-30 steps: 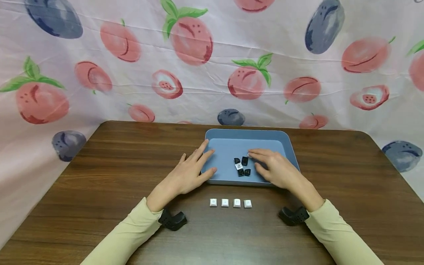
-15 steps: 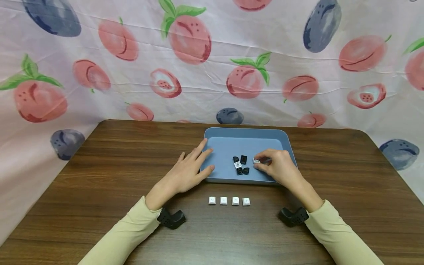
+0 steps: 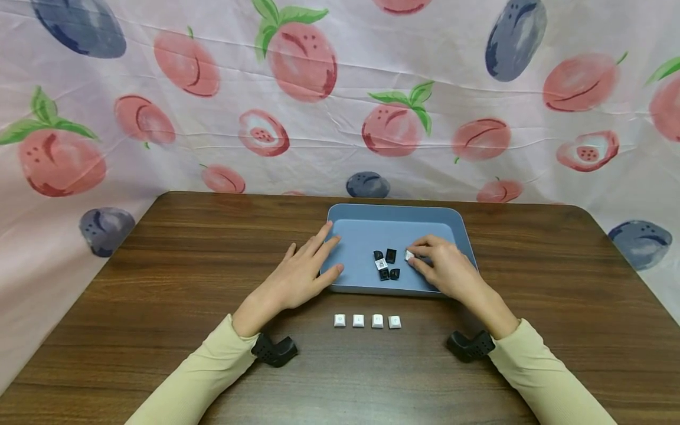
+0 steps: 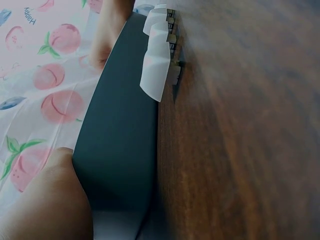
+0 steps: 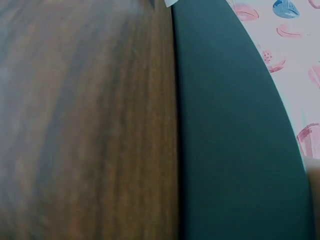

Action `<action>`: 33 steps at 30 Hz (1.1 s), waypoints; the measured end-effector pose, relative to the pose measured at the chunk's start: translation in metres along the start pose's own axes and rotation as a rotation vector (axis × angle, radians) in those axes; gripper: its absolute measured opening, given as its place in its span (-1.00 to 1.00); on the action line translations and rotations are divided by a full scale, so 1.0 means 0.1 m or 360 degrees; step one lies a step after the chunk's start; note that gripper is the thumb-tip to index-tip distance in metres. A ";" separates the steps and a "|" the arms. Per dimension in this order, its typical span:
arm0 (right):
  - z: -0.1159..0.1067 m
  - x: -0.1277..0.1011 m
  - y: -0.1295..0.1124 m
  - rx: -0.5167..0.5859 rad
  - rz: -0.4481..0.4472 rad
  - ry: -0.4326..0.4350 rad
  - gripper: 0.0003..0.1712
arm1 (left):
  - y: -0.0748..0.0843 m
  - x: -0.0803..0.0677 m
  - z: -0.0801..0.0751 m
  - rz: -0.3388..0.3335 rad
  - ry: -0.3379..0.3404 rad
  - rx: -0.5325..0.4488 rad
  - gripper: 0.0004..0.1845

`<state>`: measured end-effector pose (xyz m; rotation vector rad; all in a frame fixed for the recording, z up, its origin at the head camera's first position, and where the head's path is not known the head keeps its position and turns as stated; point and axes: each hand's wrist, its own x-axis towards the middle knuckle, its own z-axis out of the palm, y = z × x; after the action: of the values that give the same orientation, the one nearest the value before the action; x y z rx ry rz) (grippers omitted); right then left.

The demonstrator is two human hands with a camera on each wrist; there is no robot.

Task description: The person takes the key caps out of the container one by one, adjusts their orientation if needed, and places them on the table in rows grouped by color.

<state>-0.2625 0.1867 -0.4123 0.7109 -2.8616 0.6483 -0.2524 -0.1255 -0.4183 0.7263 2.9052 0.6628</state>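
In the head view a blue tray [image 3: 366, 227] lies on the table. My right hand [image 3: 443, 264] reaches over its right side and pinches a white keycap [image 3: 409, 255] between thumb and fingers. Left of that, in the tray, are several black keycaps [image 3: 391, 255] and another white keycap [image 3: 381, 264], its underside showing. My left hand [image 3: 297, 274] rests at the tray's left edge, fingers spread and straight, holding nothing. Several white keycaps [image 3: 358, 320] stand in a row on the table in front of the tray; the left wrist view shows this row of keycaps [image 4: 156, 70] from the side.
The brown wooden table [image 3: 223, 242] extends around the tray on all sides. Behind it hangs a cloth [image 3: 313, 136] printed with fruit. The tray's front wall [image 5: 235, 130] fills much of the right wrist view. A black wrist device [image 3: 470, 346] sits under each forearm.
My right hand first had its fingertips over a white keycap; it then drew slightly toward me and now pinches that keycap, which has turned in the fingers. My left hand stays at the tray's edge.
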 end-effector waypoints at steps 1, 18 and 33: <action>-0.01 0.00 0.00 -0.0018 -0.0014 -0.0029 -0.65 | 0.00 0.00 0.00 0.0000 0.0004 0.0001 -0.25; -0.07 0.04 0.00 0.0072 -0.0008 -0.0001 -0.59 | 0.02 0.03 -0.06 0.0016 0.0019 -0.0003 -0.27; 0.02 -0.10 -0.01 0.0176 -0.0526 0.0767 -0.81 | 0.03 -0.03 0.03 -0.0044 0.0056 -0.0013 -0.30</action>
<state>-0.2534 0.1885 -0.4160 0.8770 -2.2238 0.8008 -0.2476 -0.1230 -0.4197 0.6790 2.9366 0.6911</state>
